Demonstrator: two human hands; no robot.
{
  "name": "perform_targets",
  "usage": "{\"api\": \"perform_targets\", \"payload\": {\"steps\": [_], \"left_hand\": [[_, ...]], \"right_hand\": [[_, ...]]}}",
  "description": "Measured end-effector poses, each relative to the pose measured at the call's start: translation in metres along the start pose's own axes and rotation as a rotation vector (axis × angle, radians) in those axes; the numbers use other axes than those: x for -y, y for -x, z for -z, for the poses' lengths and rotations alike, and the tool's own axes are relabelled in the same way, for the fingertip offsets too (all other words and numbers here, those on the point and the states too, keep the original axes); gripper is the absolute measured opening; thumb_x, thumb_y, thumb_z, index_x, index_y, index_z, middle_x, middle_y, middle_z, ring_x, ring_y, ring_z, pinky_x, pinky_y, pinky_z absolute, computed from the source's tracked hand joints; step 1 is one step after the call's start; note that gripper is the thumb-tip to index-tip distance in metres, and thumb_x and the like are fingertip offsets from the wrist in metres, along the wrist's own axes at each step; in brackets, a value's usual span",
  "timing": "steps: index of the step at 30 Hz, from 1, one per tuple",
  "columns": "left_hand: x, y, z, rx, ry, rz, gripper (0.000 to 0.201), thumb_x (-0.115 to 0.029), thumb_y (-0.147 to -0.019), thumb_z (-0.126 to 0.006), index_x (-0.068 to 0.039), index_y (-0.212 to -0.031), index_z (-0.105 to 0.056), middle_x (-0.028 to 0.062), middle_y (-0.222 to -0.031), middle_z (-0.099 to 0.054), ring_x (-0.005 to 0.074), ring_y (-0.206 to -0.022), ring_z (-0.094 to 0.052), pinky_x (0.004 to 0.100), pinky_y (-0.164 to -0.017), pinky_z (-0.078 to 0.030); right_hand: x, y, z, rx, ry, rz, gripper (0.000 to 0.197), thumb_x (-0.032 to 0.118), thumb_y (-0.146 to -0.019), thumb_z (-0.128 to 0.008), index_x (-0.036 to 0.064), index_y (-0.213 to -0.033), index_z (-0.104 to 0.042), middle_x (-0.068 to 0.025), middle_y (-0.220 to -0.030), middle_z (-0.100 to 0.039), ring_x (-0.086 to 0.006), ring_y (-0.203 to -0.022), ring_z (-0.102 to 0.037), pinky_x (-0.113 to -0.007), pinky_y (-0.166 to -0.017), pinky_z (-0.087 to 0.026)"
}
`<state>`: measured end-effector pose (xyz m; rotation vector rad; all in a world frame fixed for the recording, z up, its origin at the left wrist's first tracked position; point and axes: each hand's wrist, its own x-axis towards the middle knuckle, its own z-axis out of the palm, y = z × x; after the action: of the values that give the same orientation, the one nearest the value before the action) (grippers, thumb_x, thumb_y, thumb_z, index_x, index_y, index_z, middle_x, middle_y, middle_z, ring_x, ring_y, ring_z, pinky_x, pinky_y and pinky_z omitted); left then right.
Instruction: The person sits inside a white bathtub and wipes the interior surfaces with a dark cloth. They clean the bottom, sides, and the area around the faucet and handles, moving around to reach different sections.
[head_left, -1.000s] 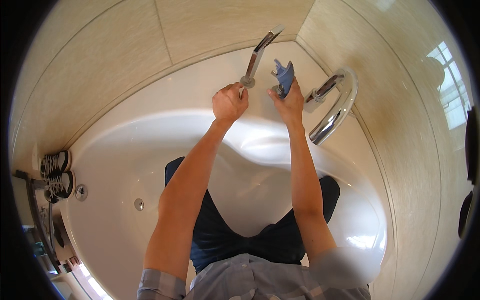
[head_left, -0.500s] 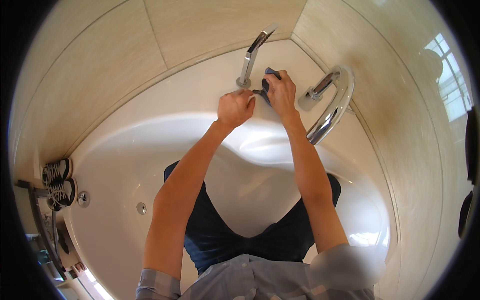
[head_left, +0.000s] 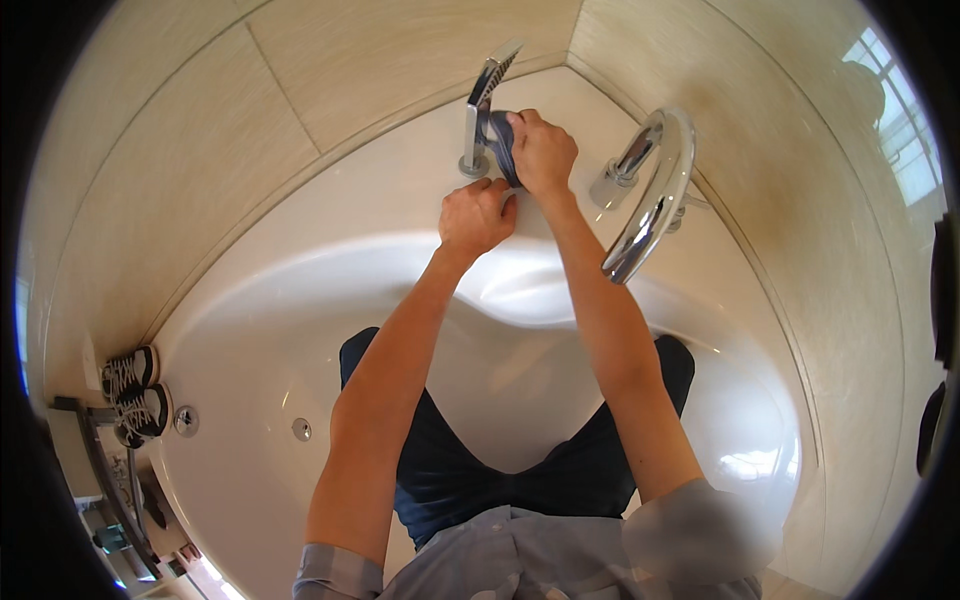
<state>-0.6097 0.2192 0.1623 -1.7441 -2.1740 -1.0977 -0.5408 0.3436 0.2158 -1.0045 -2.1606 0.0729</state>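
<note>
A dark grey-blue cloth (head_left: pixel 502 146) shows on the left side of my right hand (head_left: pixel 543 155), whose fingers are closed round it. It lies against or just beside the upright chrome hand shower (head_left: pixel 474 125) at the corner of the tub. My left hand (head_left: pixel 478 217) rests lower and to the left, below the hand shower's base, with its fingers curled. Whatever it grips, if anything, is hidden under the fingers. The lower end of the cloth comes close to the left hand's fingertips.
A tall curved chrome spout (head_left: pixel 655 195) rises right of my right forearm. I am kneeling or sitting in the white bathtub (head_left: pixel 250 330), which has a round drain fitting (head_left: pixel 302 429). Black sneakers (head_left: pixel 135 390) stand beyond its left rim. Beige tiled walls (head_left: pixel 200 130) enclose the corner.
My right hand has shifted left and slightly up with the cloth, closer to the hand shower. My left hand stays near the hand shower's base. The whole view has shifted a little.
</note>
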Motion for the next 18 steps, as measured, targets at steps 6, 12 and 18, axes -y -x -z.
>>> {"api": "perform_targets", "payload": {"steps": [6, 12, 18], "left_hand": [[-0.006, -0.001, 0.001, -0.021, 0.006, -0.001, 0.017, -0.020, -0.080, -0.072, -0.009, -0.093, -0.075, 0.0112, -0.083, -0.072, 0.0369, -0.073, -0.069, 0.0474, -0.065, -0.056], [-0.002, 0.000, -0.001, -0.042, 0.018, -0.012, 0.016, -0.019, -0.081, -0.073, -0.008, -0.093, -0.075, 0.0109, -0.079, -0.070, 0.0365, -0.072, -0.069, 0.0470, -0.065, -0.055], [0.000, 0.001, -0.002, -0.043, 0.041, 0.000, 0.014, -0.018, -0.082, -0.073, -0.008, -0.092, -0.073, 0.0100, -0.079, -0.070, 0.0357, -0.071, -0.069, 0.0461, -0.065, -0.055]], "right_hand": [[-0.022, 0.040, -0.023, -0.409, -0.458, -0.089, 0.031, 0.025, -0.103, -0.057, -0.0006, -0.120, -0.062, -0.0262, -0.109, -0.069, -0.0441, -0.092, -0.068, -0.051, -0.080, -0.053], [-0.023, 0.062, 0.003, -0.167, -0.348, -0.134, 0.029, 0.013, -0.100, -0.061, -0.0034, -0.123, -0.057, -0.0255, -0.110, -0.067, -0.0437, -0.100, -0.065, -0.052, -0.085, -0.051], [-0.028, 0.109, 0.031, 0.021, 0.018, -0.068, 0.034, 0.006, -0.092, -0.066, -0.0034, -0.124, -0.061, -0.0229, -0.114, -0.069, -0.0382, -0.097, -0.068, -0.046, -0.078, -0.055]]}}
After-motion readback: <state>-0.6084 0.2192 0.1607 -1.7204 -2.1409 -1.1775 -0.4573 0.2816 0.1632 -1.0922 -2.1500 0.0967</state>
